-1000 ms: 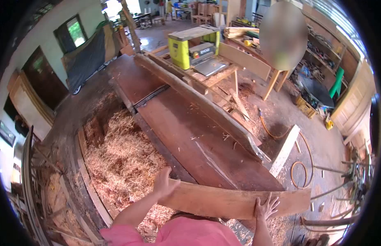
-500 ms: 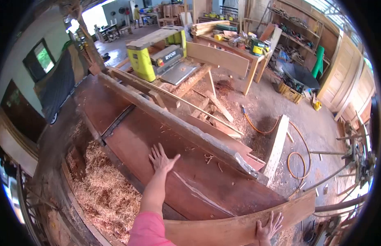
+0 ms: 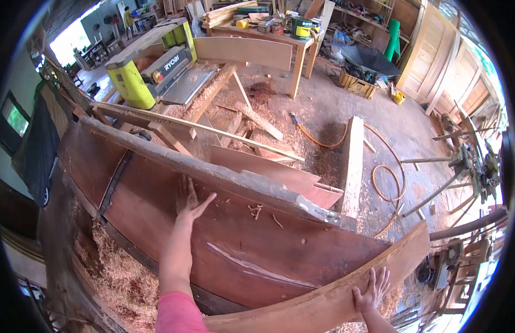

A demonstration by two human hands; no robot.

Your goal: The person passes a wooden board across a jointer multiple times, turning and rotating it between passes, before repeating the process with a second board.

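My left hand [image 3: 192,203] reaches out over a large reddish-brown curved wooden panel [image 3: 252,227], open with thumb apart. Its fingers lie in the shadow just below a thick, worn grey edge beam [image 3: 218,175]. A pale split or glue streak [image 3: 257,267] runs along the panel below that hand. Against the face of a long light-brown board [image 3: 318,305] rests my right hand [image 3: 370,292], fingers spread and not wrapped around it. This board stands on edge across the panel's near end. A dark metal strip [image 3: 114,183] crosses the panel at the left.
A green-and-grey RYOBI planer [image 3: 167,69] stands behind the panel. Wood shavings [image 3: 121,277] are heaped at lower left. A light timber beam [image 3: 353,166] and an orange hose [image 3: 399,161] lie on the floor. Clamps [image 3: 465,166] stand at right; a person [image 3: 128,23] is far back.
My left hand has moved forward on the panel, up to the grey edge beam. My right hand stays on the light-brown board, whose right end now tilts higher. The view has shifted.
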